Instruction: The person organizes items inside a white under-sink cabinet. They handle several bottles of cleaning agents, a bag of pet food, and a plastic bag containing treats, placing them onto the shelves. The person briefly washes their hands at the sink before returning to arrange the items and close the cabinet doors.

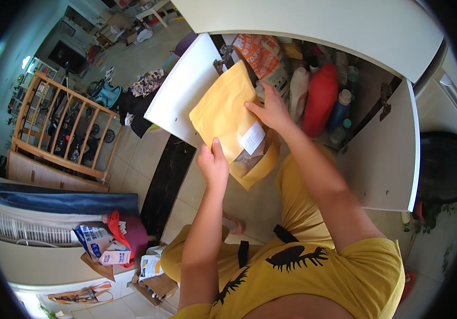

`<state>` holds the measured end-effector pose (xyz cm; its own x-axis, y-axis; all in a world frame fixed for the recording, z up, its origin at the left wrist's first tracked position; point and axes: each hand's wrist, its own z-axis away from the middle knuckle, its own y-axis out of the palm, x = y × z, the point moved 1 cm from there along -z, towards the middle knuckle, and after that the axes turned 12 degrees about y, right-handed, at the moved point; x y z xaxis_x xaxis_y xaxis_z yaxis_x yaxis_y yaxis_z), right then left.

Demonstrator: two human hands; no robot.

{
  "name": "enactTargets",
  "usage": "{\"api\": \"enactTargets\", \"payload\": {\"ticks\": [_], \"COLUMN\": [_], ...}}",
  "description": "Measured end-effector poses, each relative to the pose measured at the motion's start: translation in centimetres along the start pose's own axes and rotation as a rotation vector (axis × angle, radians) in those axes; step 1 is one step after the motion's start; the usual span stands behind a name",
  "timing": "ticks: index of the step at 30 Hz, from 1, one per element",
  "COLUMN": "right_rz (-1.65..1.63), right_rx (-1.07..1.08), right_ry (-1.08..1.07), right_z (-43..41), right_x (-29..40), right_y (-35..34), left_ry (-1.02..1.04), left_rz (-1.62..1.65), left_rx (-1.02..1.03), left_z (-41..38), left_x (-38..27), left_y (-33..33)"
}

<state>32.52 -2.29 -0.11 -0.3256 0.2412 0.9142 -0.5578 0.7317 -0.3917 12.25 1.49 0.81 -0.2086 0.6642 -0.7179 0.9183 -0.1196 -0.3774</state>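
Note:
Between both my hands is a yellow paper pouch (222,107) with a white label bearing writing and a see-through window near its lower end. What lies behind the window is brownish and hard to make out. My left hand (213,161) grips the pouch's lower left edge, thumb on top. At its right edge, my right hand (272,107) holds on with thumb and fingers. Just beyond is an open white cabinet, where a red bottle (322,99), a white bottle (299,91), a blue bottle (339,109) and an orange-and-white printed bag (262,60) stand.
Two cabinet doors, left (184,87) and right (383,159), stand swung outward on either side of me. A wooden railing (65,127) is to the left, past a black floor strip (168,179). A cardboard box (158,287) sits low at left.

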Motion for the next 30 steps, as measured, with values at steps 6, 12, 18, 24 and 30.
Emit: {"api": "enactTargets", "payload": {"ticks": [6, 12, 18, 24, 30], "right_rz": [0.257, 0.271, 0.257, 0.051, -0.014], "right_rx": [-0.243, -0.21, -0.202, -0.237, -0.308], "right_ry": [0.017, 0.138, 0.259, 0.144, -0.072], "right_z": [1.9, 0.6, -3.3, -6.8, -8.1], "right_x": [-1.1, -2.2, -4.2, -6.8, -5.7], "right_y": [-1.1, -1.6, -1.0, 0.3, 0.0], "left_ry": [0.008, -0.159, -0.079, -0.092, -0.058], "left_rz": [0.129, 0.439, 0.598, 0.683, 0.841], "left_rx": [-0.051, -0.114, -0.217, -0.231, -0.255], "left_z": [-4.4, -9.4, -12.8, -12.7, -12.4], "left_x": [1.1, 1.2, 1.6, 1.0, -0.1], "left_y": [7.8, 15.5, 21.1, 22.7, 22.5]}}
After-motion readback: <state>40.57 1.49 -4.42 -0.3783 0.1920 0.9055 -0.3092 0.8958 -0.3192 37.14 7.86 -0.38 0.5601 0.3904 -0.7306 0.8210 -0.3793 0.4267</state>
